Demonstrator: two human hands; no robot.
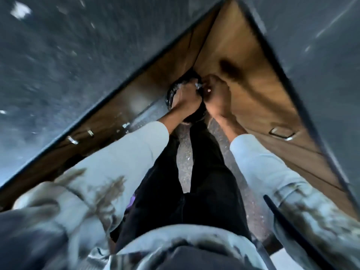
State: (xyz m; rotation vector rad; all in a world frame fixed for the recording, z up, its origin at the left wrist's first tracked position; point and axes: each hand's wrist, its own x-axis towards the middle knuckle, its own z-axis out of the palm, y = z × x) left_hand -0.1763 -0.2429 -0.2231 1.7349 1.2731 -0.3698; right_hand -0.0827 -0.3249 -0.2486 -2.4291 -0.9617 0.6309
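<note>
Left hand (pixel 188 97) and right hand (pixel 215 94) clutch the crinkled neck of a glossy black bag (pixel 172 93). Its rounded body bulges beneath them.

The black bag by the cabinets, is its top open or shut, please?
Cannot tell: the left hand and right hand both grip the bag at its top, bunching it, but blur hides the mouth.

Glossy plastic bag (pixel 171 93), wood-grain cabinet (pixel 243 61)
</note>
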